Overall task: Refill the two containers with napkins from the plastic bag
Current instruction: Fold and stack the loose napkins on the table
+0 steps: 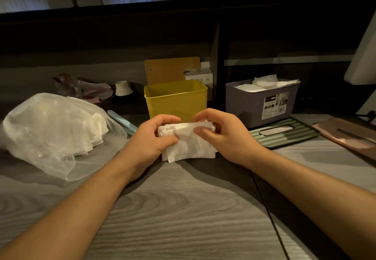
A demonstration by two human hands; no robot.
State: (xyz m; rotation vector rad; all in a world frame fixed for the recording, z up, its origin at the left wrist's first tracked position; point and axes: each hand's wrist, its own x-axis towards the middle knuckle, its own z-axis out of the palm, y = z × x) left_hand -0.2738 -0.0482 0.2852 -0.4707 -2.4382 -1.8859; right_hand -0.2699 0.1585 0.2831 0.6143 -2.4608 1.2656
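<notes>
Napkins (188, 140): white, crumpled stack, probably several folded sheets, just above the tabletop (183, 208) before the yellow container (176, 98).
Left hand (151, 137): fingers curled round the stack's left end.
Right hand (220, 133): pinching its right end.

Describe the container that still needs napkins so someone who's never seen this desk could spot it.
On the grey wood-grain desk, look just beyond the stack of napkins. There stands the yellow container, open-topped, no napkins showing at its rim. Its neighbour to the right, the purple container, is labelled and already piled with napkins.
</notes>
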